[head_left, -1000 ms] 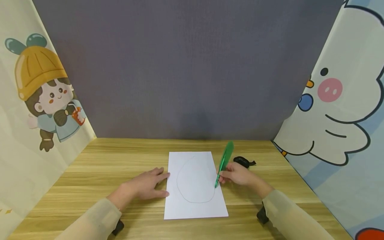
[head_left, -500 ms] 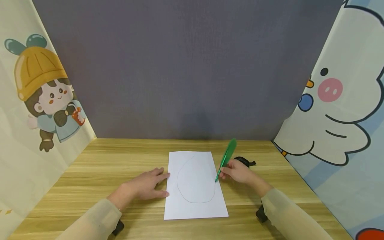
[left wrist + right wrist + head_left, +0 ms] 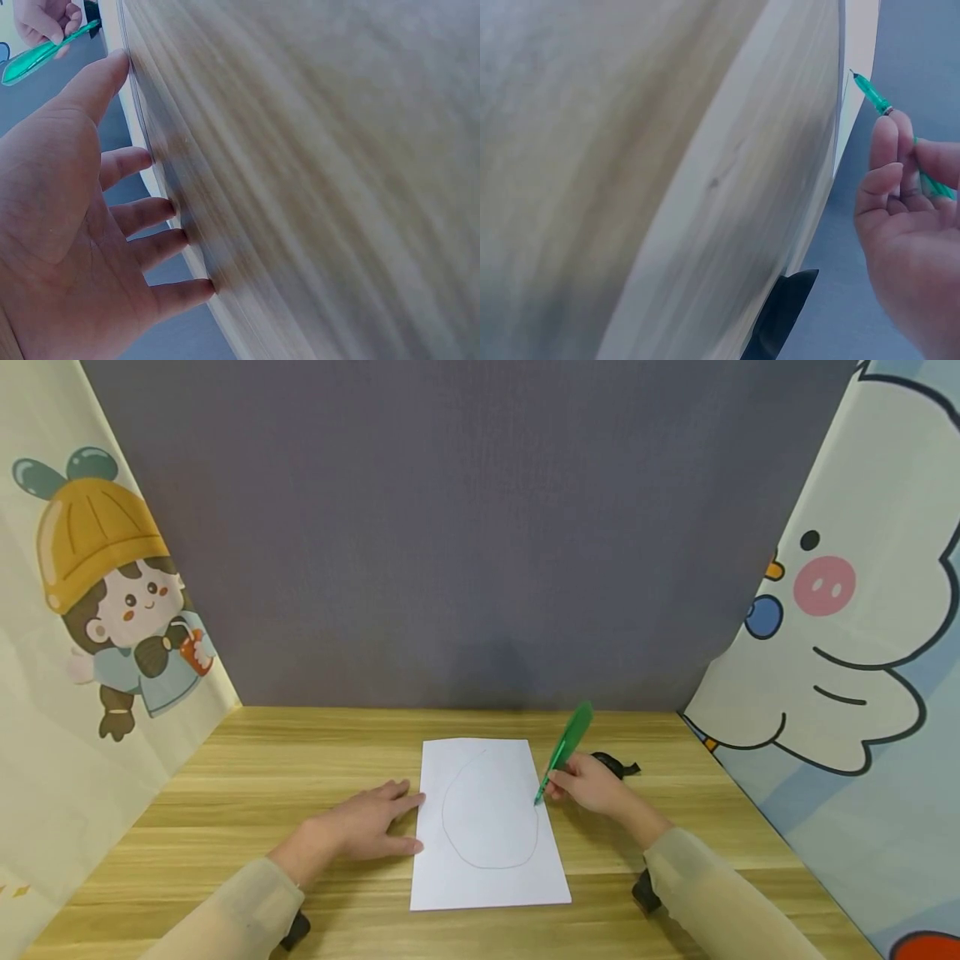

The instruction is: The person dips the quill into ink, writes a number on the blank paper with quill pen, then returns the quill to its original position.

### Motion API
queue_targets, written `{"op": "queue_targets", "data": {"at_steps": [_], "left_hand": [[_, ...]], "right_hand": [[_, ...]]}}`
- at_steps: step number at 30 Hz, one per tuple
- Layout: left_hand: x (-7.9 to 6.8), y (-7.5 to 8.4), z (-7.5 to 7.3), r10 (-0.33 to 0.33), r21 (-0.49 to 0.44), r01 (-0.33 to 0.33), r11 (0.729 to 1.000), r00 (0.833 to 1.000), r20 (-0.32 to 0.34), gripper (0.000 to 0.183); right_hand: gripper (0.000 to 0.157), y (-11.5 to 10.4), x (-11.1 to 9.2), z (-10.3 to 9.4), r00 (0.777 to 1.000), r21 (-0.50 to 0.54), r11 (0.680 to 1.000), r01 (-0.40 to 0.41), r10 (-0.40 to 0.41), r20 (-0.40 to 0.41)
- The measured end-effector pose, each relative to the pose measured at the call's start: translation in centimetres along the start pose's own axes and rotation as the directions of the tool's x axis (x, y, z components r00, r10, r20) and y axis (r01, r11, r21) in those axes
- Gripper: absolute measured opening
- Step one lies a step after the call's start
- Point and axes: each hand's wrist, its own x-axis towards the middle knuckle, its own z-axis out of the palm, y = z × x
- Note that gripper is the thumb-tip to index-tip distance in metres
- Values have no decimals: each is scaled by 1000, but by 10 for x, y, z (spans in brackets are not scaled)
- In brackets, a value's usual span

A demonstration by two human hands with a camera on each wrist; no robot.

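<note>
The right hand (image 3: 592, 787) pinched a green pen (image 3: 564, 750), tip on the paper (image 3: 487, 868) at the drawn loop's right side. The left hand (image 3: 360, 827) lay flat, fingers spread, pressing the paper's left edge on the table (image 3: 262, 777).

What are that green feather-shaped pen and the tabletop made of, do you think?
The green pen looks like translucent glossy plastic: light passes through its leaf-shaped top and barrel. The table looks like light wood or a wood-grain laminate, matte, with long straight grain lines; which of the two cannot be told from here.
</note>
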Motion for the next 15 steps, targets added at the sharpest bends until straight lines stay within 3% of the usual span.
{"op": "queue_targets", "data": {"at_steps": [15], "left_hand": [[0,-1,0,-5,-4,5,1000,1000,10,85]], "right_hand": [[22,-2,11,7,996,-47,999,-8,4,-85]]}}
